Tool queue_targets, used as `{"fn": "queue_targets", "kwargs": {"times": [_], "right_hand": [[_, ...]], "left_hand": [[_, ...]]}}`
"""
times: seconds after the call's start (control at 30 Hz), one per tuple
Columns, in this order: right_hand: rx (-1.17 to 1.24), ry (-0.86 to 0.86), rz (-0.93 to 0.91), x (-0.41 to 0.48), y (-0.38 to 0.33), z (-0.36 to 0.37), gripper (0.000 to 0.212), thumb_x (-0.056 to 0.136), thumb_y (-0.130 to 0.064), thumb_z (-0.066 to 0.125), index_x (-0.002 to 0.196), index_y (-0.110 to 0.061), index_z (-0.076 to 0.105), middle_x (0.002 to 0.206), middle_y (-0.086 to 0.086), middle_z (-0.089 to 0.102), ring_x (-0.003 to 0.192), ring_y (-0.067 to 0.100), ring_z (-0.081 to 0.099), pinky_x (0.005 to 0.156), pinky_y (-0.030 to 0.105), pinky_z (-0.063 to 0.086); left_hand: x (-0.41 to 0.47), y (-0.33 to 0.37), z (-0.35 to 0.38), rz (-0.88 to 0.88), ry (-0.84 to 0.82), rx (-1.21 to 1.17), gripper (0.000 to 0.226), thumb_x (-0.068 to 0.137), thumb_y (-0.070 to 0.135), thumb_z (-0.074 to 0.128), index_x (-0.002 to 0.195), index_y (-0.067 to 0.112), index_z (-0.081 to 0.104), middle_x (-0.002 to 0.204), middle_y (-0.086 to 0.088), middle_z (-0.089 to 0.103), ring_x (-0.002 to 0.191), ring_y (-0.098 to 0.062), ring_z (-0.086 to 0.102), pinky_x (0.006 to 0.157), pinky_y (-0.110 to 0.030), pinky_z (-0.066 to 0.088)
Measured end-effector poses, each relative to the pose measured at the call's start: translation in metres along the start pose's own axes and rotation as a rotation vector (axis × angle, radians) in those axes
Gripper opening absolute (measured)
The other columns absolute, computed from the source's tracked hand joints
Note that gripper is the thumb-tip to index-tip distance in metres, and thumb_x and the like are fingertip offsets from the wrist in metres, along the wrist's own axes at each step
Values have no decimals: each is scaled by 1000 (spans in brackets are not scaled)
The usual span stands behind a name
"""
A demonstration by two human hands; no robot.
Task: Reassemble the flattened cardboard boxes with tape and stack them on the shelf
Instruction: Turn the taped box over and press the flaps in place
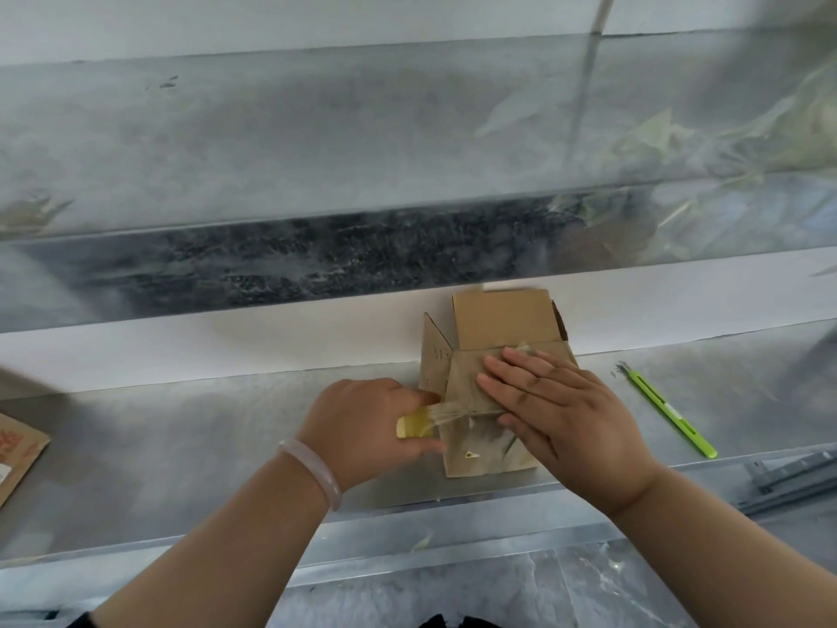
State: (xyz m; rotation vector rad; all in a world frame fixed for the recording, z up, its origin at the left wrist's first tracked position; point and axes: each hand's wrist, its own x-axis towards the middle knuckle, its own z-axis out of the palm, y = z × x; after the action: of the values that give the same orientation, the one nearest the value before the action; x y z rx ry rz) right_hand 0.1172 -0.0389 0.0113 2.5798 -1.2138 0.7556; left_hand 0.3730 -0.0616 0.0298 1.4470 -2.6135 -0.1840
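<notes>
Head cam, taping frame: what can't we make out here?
Head view only.
tape roll: mostly hidden by the left hand gripping it; only a yellowish edge shows.
box seam: covered by the flat right hand, tape coverage unclear.
flat cardboard: cut off by the left edge, red print unreadable.
green cutter: blade too small to judge.

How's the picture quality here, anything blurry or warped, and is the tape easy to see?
Head view: the upper shelf is smeared and soft, its edges slightly bowed by the wide lens; the cardboard box, left hand, right hand and green utility knife are fairly sharp; light is flat, shadows faint; the clear tape from the tape roll shows only as a pale sheen.
</notes>
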Motion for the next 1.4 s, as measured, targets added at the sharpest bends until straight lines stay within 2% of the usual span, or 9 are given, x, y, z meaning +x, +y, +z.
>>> {"fn": "queue_targets", "kwargs": {"times": [0.17, 0.4, 0.67, 0.73, 0.83, 0.93, 1.07, 1.23, 1.4], "right_hand": [[21, 28, 11, 0, -1, -1, 36, 101, -33, 48, 133, -20, 60, 140, -4, 55, 134, 13, 48, 109, 39, 41], [13, 13, 11, -1, 0, -1, 37, 100, -32, 51, 135, -20, 58, 142, -4, 53, 136, 12, 45, 109, 40, 42], [-43, 45, 2, -4, -1, -7, 41, 103, -38, 41, 138, -23, 55, 148, 3, 47, 139, 26, 41, 113, 49, 33], [7, 138, 176, -14, 1, -9, 48, 103, -39, 30, 144, -19, 46, 152, 9, 39, 141, 26, 36, 116, 48, 25], [129, 245, 857, -42, 24, -5, 52, 104, -35, 29, 151, -15, 31, 157, 6, 31, 145, 20, 25, 119, 37, 18], [47, -229, 1310, -89, 66, 12, 60, 103, -34, 34, 154, -8, 17, 161, 13, 18, 147, 29, 16, 121, 42, 13], [-76, -460, 1375, -117, 84, 16, 36, 98, -29, 47, 128, -9, 50, 130, 18, 54, 117, 39, 49, 95, 48, 43], [-195, -392, 1388, -117, 82, 16, 36, 90, -7, 52, 125, -10, 57, 108, 22, 62, 96, 41, 56, 80, 50, 51], [230, -47, 1545, -95, 47, 9, 40, 93, -1, 39, 132, -6, 50, 100, 19, 59, 75, 34, 55, 63, 39, 47]], "left_hand": [[-9, -12, 4, 57, 162, -310, 68, 68, 85, 47, 121, 43, 55, 85, 26, 49, 77, 4, 50, 67, -7, 32], [-18, -22, 16, 148, 361, -336, 45, 81, 62, 58, 110, 31, 71, 96, 18, 60, 81, 0, 54, 71, -29, 49], [-14, -2, 21, 115, 407, -385, 20, 87, 36, 60, 82, 26, 77, 94, 17, 56, 60, 8, 40, 62, -23, 40], [-13, 1, 21, 95, 394, -387, 20, 86, 36, 60, 81, 27, 77, 93, 18, 55, 62, 11, 40, 62, -24, 41], [-15, 3, 20, 70, 375, -393, 22, 86, 39, 58, 82, 28, 77, 93, 19, 54, 62, 7, 43, 64, -23, 41], [-20, 2, 18, 59, 352, -417, 22, 86, 40, 57, 86, 29, 76, 94, 19, 54, 69, 3, 50, 67, -23, 44], [-25, -1, 17, 7, 314, -460, 32, 86, 47, 56, 101, 28, 76, 95, 17, 55, 77, -5, 57, 68, -22, 48], [-25, -1, 15, -69, 254, -481, 40, 76, 62, 57, 101, 35, 73, 98, 21, 56, 92, -1, 56, 78, -12, 42], [-27, 1, 14, -42, 277, -503, 22, 76, 48, 62, 89, 33, 73, 94, 22, 57, 90, 1, 57, 77, -4, 38]]}}
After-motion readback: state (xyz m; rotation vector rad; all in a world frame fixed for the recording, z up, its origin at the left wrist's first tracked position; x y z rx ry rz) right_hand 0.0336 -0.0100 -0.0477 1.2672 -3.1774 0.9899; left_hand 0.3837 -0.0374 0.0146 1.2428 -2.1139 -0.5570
